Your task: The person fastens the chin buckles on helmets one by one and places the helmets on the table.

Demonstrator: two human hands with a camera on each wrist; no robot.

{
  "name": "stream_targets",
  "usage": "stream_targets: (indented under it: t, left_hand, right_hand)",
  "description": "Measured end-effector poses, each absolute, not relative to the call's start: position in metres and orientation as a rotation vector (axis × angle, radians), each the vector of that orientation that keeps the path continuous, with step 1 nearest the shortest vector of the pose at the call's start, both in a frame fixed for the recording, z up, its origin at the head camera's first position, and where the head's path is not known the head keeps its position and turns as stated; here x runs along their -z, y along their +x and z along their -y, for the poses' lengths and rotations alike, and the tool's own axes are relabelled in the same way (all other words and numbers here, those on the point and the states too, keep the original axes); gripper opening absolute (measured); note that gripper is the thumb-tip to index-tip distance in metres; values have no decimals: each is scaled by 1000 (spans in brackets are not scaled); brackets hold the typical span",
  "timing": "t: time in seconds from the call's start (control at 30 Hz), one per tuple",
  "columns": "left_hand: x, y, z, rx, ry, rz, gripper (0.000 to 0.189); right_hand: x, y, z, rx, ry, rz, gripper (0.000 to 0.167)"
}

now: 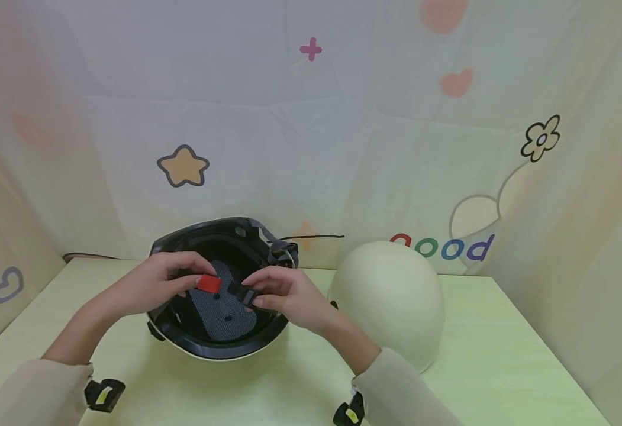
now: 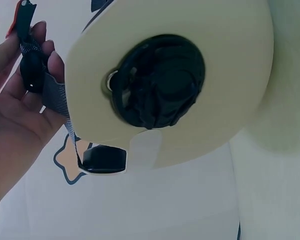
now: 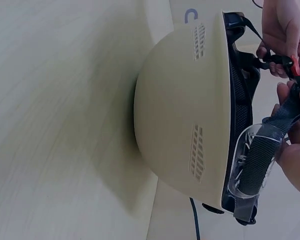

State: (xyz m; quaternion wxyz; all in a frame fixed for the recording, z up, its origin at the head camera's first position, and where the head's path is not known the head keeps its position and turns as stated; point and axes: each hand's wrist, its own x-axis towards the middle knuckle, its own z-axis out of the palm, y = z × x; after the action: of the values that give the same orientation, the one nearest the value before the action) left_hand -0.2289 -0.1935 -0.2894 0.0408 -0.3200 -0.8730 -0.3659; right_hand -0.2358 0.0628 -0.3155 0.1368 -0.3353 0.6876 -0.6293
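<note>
An upturned cream helmet [image 3: 182,105] rests on its crown, its black padded inside [image 1: 225,313] facing up in the head view. Over the opening, my left hand [image 1: 169,278] pinches a red buckle piece [image 1: 209,283] between thumb and fingers. Facing it, my right hand [image 1: 289,296] pinches a black buckle piece [image 1: 242,292], a small gap from the red one in the head view. Grey webbing strap [image 2: 54,95] runs from the left hand's fingers down the helmet's side. On the right, a padded strap [image 3: 260,162] leads up to the right hand.
A second cream helmet [image 1: 390,296] sits dome up, just right of my right forearm. Both helmets are on a pale green table [image 1: 502,355]. Printed curtains [image 1: 311,148] hang behind and at both sides. A thin black cord [image 1: 316,236] shows at the back.
</note>
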Motion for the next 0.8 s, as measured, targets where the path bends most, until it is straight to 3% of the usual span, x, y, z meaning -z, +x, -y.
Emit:
stream_targets:
  t: [0.8]
  left_hand:
    - [294, -226, 188, 1194, -1014, 2676, 18]
  right_hand:
    - [322, -233, -53, 1813, -976, -2047, 25]
